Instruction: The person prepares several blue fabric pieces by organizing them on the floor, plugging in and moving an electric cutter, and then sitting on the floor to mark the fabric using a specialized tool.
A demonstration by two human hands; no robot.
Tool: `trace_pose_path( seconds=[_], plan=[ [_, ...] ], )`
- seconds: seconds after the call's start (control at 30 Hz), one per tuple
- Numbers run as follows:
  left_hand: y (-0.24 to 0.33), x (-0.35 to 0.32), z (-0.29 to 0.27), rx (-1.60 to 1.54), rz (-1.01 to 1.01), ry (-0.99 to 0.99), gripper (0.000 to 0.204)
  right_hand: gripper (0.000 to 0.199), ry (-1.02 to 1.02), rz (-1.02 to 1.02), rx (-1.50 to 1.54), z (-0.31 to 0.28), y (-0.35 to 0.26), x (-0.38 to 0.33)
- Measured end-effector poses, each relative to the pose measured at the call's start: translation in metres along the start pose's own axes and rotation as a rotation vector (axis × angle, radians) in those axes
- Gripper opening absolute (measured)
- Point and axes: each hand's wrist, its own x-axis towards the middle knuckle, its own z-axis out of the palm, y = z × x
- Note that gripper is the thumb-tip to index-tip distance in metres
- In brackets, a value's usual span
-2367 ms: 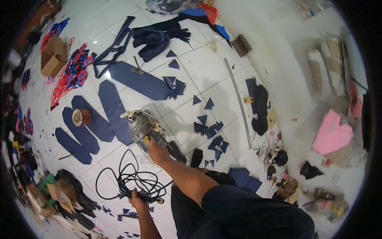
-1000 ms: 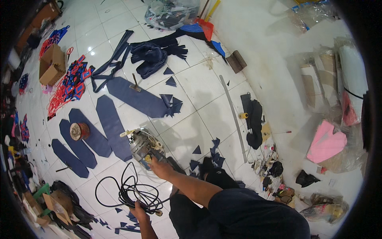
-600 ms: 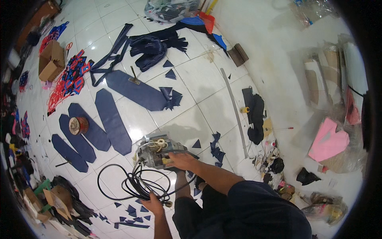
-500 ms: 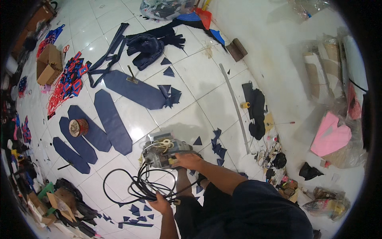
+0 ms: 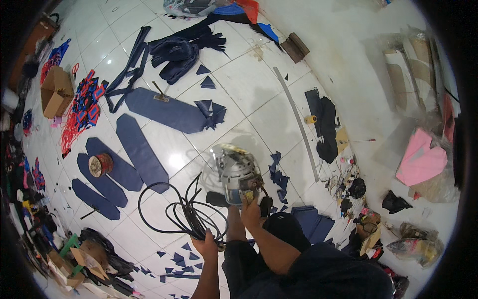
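My right hand (image 5: 252,213) is closed on the near end of a grey metal motor tool (image 5: 235,167), which I hold above the floor in front of my legs. Its exact kind is hard to make out, and motion blurs its far end. Loose loops of black cable (image 5: 175,231) hang from my left hand (image 5: 206,242), whose fingers are wrapped round the gathered strands. To the left, several long dark-blue panels (image 5: 142,149) with pointed ends lie flat. A round tin (image 5: 100,164) rests on two of them, and a small metal tool (image 5: 160,93) stands on the farthest panel (image 5: 167,110).
Dark-blue offcuts (image 5: 279,174) litter the floor on both sides of me. A folded dark-blue stack (image 5: 312,223) lies by my right knee. A long grey strip (image 5: 296,119) runs along the right. Far left are a cardboard box (image 5: 56,93) and red-blue corded pieces (image 5: 89,102).
The motor tool has swung to the right and turned in my right hand. My left hand has shifted slightly right with the cable loops. The dark-blue stack has come into sight.
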Motion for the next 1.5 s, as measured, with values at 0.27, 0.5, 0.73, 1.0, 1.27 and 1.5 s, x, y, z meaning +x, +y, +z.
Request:
trace_pose_path(
  seconds=[0.27,0.5,0.73,1.0,1.27,1.5],
  plan=[
    [0.064,0.012,0.054,0.113,0.058,-0.196,0.024,0.05,0.326,0.096,0.514,0.033,-0.078,0.043],
    [0.106,0.009,0.114,0.225,0.083,-0.295,0.024,0.055,0.408,0.084,0.38,0.012,-0.101,0.134],
    [0.113,0.015,0.183,0.123,0.157,-0.302,0.023,0.056,0.362,0.005,0.308,-0.052,-0.131,0.233],
    [0.131,0.029,0.283,0.163,0.204,-0.161,0.023,0.061,0.149,-0.01,0.204,-0.112,-0.169,0.337],
    [0.174,0.049,0.405,0.123,0.244,-0.094,0.013,0.06,0.22,-0.201,0.163,-0.154,-0.217,0.428],
    [0.208,0.073,0.484,0.079,0.184,-0.106,0.011,0.059,-0.008,-0.104,0.163,-0.203,-0.27,0.498]
  ],
)
